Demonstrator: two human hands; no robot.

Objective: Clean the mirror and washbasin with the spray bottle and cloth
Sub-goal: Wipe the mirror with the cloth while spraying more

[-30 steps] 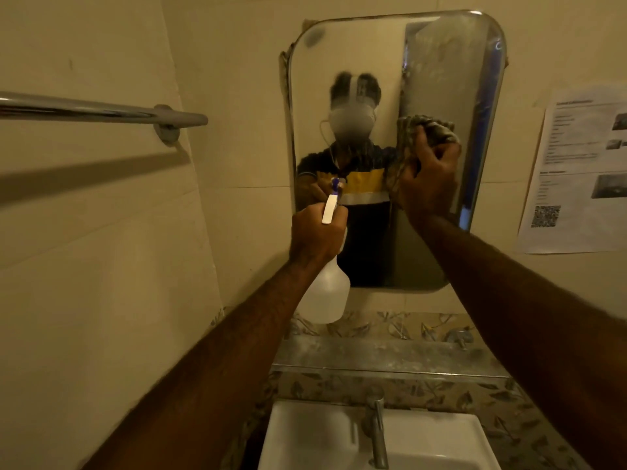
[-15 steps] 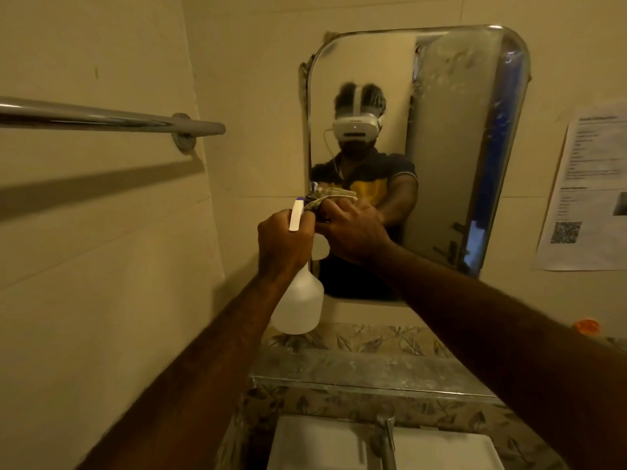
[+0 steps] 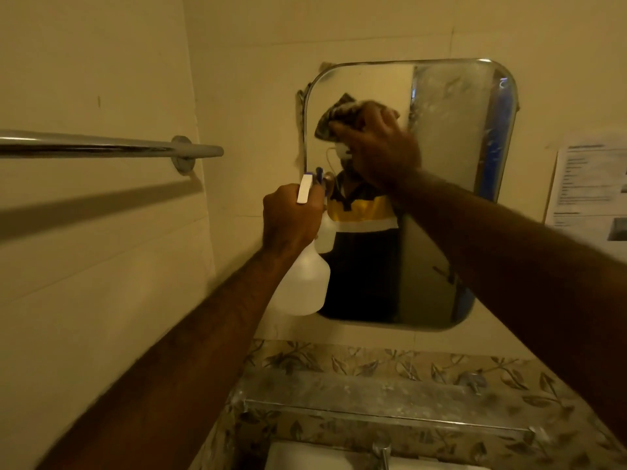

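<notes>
A rounded wall mirror [image 3: 451,157] hangs ahead; its right part looks misted. My right hand [image 3: 376,144] presses a dark crumpled cloth [image 3: 334,118] against the mirror's upper left area. My left hand [image 3: 291,215] grips the neck of a white spray bottle [image 3: 303,283] with a blue-and-white trigger, held just in front of the mirror's lower left edge. The white washbasin [image 3: 305,457] shows only as a strip at the bottom edge, with the top of its tap [image 3: 382,451].
A chrome towel rail [image 3: 108,147] sticks out from the left wall at hand height. A steel shelf [image 3: 373,398] runs below the mirror over leaf-patterned tiles. A printed paper notice [image 3: 592,195] is stuck to the wall on the right.
My right hand with the cloth has moved from beside the bottle's nozzle up to the mirror's upper left. The left hand keeps the bottle in about the same place. The view tilted up.
</notes>
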